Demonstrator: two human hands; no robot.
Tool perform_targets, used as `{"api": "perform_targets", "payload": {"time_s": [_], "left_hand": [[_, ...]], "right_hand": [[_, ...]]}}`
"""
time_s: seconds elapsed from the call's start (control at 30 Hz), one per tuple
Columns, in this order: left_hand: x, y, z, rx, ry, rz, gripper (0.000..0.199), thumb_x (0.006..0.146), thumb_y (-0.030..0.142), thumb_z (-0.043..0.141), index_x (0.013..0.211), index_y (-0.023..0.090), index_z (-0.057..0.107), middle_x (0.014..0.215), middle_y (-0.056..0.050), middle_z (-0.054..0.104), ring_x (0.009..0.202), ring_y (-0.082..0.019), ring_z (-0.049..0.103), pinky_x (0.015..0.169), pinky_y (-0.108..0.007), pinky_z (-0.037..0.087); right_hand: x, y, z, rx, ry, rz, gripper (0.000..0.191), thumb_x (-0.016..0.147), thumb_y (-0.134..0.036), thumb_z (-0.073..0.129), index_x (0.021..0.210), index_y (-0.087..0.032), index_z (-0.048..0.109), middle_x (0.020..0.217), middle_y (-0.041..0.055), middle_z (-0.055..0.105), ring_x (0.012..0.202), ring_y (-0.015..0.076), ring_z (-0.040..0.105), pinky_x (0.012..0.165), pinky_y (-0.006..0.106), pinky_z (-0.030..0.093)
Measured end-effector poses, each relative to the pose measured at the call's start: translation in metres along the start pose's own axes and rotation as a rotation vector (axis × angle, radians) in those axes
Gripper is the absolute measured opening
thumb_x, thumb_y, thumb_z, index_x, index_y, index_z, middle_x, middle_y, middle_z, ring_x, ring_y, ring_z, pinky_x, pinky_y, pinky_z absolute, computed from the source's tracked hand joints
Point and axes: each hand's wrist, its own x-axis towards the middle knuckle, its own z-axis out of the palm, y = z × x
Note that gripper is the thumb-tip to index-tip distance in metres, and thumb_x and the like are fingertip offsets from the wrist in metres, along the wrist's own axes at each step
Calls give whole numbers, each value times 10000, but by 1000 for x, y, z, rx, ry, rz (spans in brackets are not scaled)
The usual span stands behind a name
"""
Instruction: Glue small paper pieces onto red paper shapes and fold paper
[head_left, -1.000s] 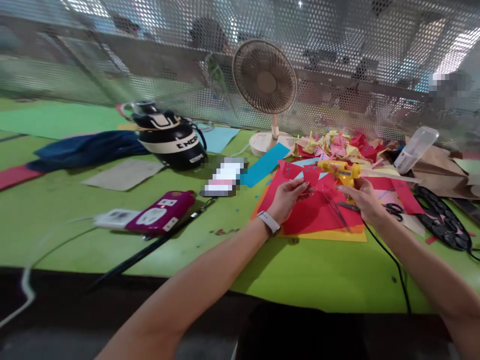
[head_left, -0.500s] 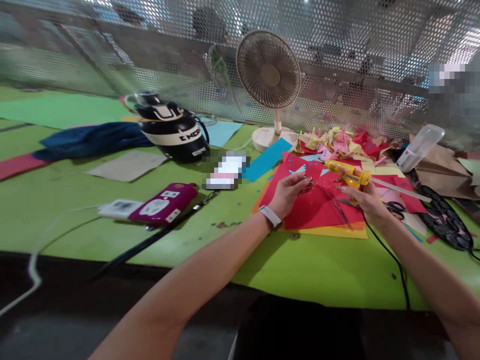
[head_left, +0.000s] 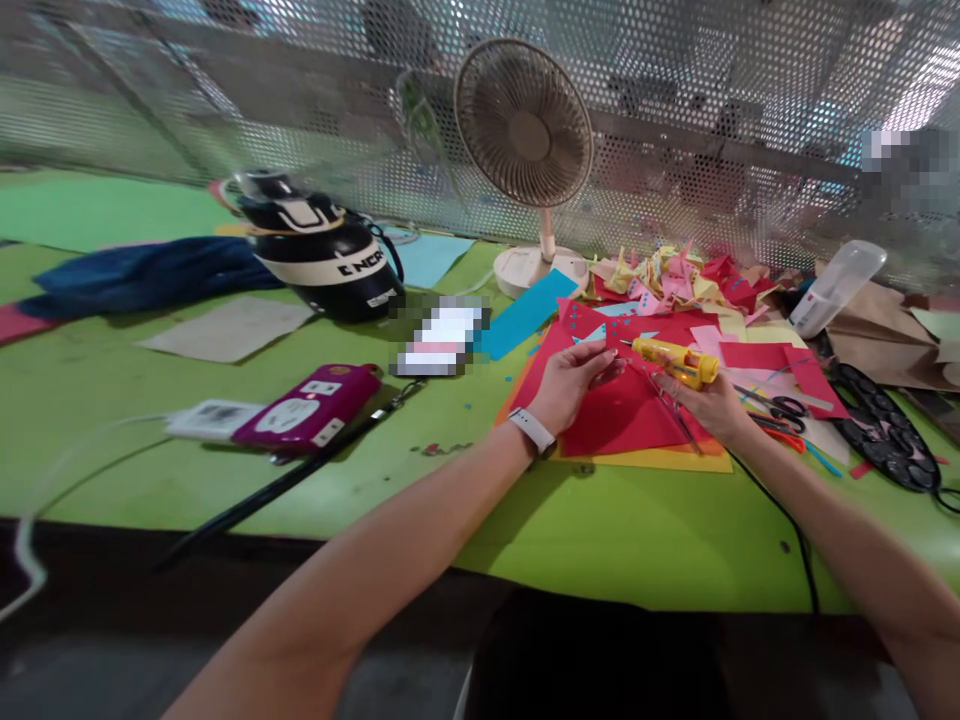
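Observation:
My right hand point(head_left: 709, 400) is wrapped round a yellow hot glue gun point(head_left: 679, 362), its nozzle pointing left toward my other hand. My left hand point(head_left: 574, 380), with a white-banded watch point(head_left: 532, 432) on the wrist, pinches thumb and fingers together just short of the nozzle. What lies in that pinch is too small to make out. Both hands are above red paper point(head_left: 615, 420) with small blue dots on part of it, lying over orange-yellow paper point(head_left: 720, 462). A thin pair of tweezers point(head_left: 679, 420) appears to lie on the red sheet between the hands.
Dark-handled scissors point(head_left: 787, 410) and a black oval tray point(head_left: 885, 430) lie to the right. Crumpled paper scraps point(head_left: 682, 280) are heaped behind. A fan point(head_left: 525, 130), a phone point(head_left: 442, 338), a black jug point(head_left: 330, 265) and a purple power bank point(head_left: 307, 408) stand or lie leftward.
The glue gun has moved left and slightly down, its nozzle nearer my left hand. Orange handles now show by my right wrist. The whole view has shifted a little.

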Motion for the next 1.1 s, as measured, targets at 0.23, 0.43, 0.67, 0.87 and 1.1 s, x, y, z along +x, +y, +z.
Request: {"api": "perform_targets", "payload": {"time_s": [0.23,0.43,0.67,0.87,1.1], "left_hand": [[-2,2,1,33,-5,-24,397,492,268,912,800,130,703,770,-30,734,720,-155,701,789,-326,565],[-2,2,1,68,-1,-21,399,514,282,906,828,149,697,794,-33,742,719,-161,708,721,-298,571],[-2,1,1,93,-3,-13,404,521,296,902,837,147,699,808,-43,749,733,-173,716,748,-316,576],[-2,1,1,114,-11,-12,394,541,310,892,846,153,698,817,-45,754,747,-178,721,699,-288,571],[-3,1,3,107,-4,-24,407,518,312,905,838,155,707,800,-37,753,726,-168,717,711,-290,576]], "right_hand": [[-1,-2,3,19,-26,31,350,692,-428,769,979,-235,719,1075,29,740,1101,277,658,1050,450,490],[0,3,3,19,-3,55,382,677,-449,775,994,-244,718,1078,36,738,1109,306,654,1056,492,482],[-1,3,4,50,2,56,364,687,-439,771,987,-240,721,1071,33,738,1116,305,652,1045,480,499],[-1,4,4,14,-13,49,355,699,-427,763,1007,-254,727,1106,27,734,1131,301,649,1060,475,485],[-2,1,4,-14,0,46,348,680,-421,776,976,-242,735,1086,18,743,1100,303,665,1047,477,498]]}}
